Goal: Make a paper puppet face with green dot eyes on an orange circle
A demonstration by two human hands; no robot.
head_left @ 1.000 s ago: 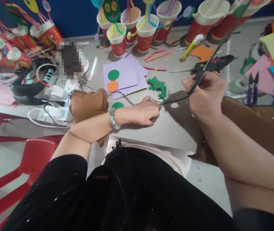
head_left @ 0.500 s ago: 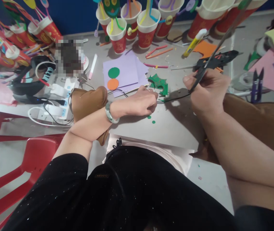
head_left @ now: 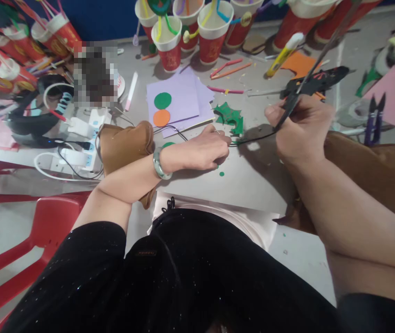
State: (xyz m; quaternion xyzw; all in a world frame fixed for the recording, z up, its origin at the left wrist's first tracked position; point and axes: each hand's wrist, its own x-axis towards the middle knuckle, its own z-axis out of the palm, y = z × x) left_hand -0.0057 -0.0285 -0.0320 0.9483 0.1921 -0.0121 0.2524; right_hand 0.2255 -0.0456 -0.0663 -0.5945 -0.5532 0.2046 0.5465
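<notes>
- Black cable [head_left: 259,138]: likely light, bendy; grip right of the purple paper [head_left: 184,98].
- Left hand [head_left: 202,151] fingers curled, right hand [head_left: 301,138] fingers bent; can't tell if you're pinching.

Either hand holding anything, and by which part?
Can't tell. The dark cable crosses the right hand between thumb and fingers and passes by the left hand; no grip is clear.

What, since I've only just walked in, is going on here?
The right hand grips a long, thin dark object I can't identify. The left hand is low over the table, where a black cord passes; its grip is unclear. Beyond it lie a green scrap and purple sheets bearing a green disc and an orange disc.
</notes>
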